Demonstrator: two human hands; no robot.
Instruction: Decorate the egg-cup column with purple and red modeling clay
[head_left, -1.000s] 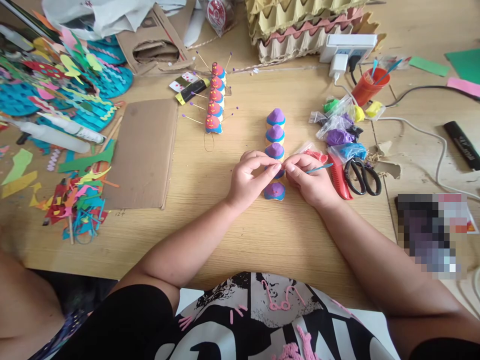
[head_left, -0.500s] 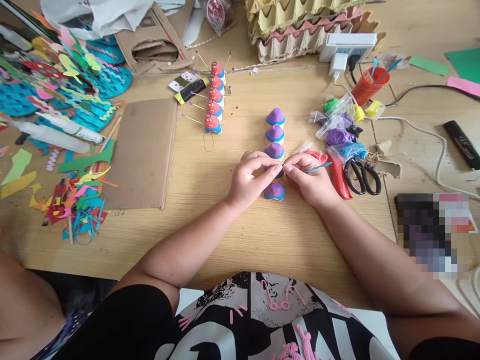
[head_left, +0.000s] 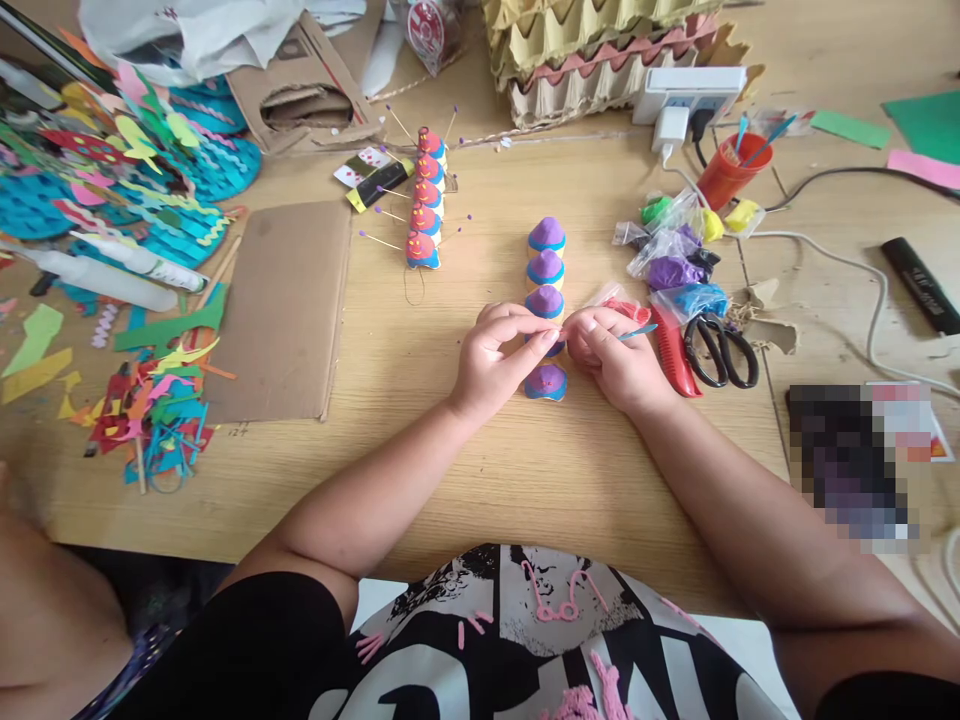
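My left hand is closed in a pinch, its fingertips at something too small to make out. Close to it, my right hand is also closed, with a thin blue modelling tool sticking out from between its fingers. Beneath both hands stands a row of egg-carton cups covered in purple and blue clay; my fingers hide part of it. The nearest cup carries small red marks. Farther left is a similar egg-carton caterpillar with red and blue clay, faces and purple-tipped sticks.
Right of my hands lie black-handled scissors, bagged clay and a red cup with blue tools. On the left are a cardboard sheet and paper scraps. Egg trays and a power strip stand behind. Another person's arm shows lower left.
The whole view has shifted slightly left. My fingertips have come slightly apart, and both hands otherwise keep their pose over the purple and blue row.
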